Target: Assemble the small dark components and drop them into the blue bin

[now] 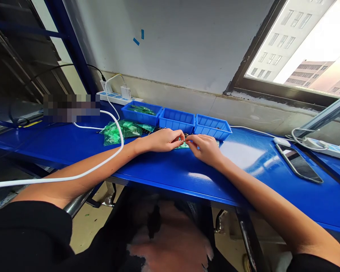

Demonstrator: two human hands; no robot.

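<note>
Green piece (182, 145) lies on the blue table (158, 168) directly under the fingertips of the 2 hands, just in front of the bins. Most of it is covered; the part that shows seems to run left to right, along the table's front edge, though its full long axis cannot be told. A green patch also shows just beyond the right hand (205, 148), perhaps the same piece.

The left hand (164, 139) comes in from the left, thumb and forefinger drawn close together; the right hand mirrors it, fingers bent down. Their tips meet, or nearly so, above the piece, so neither hand is clearly nearer. Whether either grips something small there, I cannot tell.

Behind stand 3 bins in a row: left bin (140, 117), with green pieces inside, middle bin (175, 126) and right bin (211, 131). Green bags (112, 134) lie left of the left hand.
</note>
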